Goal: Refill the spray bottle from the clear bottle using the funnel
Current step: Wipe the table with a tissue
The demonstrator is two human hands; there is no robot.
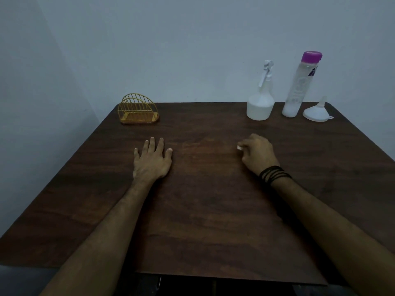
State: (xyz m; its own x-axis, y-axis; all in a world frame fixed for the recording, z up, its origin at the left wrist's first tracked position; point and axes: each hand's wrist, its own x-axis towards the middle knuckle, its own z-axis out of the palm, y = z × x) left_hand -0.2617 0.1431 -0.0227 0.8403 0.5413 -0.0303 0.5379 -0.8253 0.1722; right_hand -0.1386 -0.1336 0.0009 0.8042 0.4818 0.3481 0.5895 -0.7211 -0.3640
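Observation:
A white spray bottle (260, 103) stands upright at the back right of the dark wooden table (203, 210). Right of it stands a tall clear bottle (298, 88) with a purple cap. A white funnel (317, 112) lies mouth-down beside that bottle, spout up. My left hand (152, 162) rests flat on the table, fingers spread, holding nothing. My right hand (257, 153) sits on the table in front of the spray bottle, fingers curled around a small white thing (239, 148) at its fingertips. Both hands are well apart from the bottles.
A yellow wire napkin holder (139, 111) stands at the back left of the table. A plain wall runs close behind the table. Black bands circle my right wrist (273, 174).

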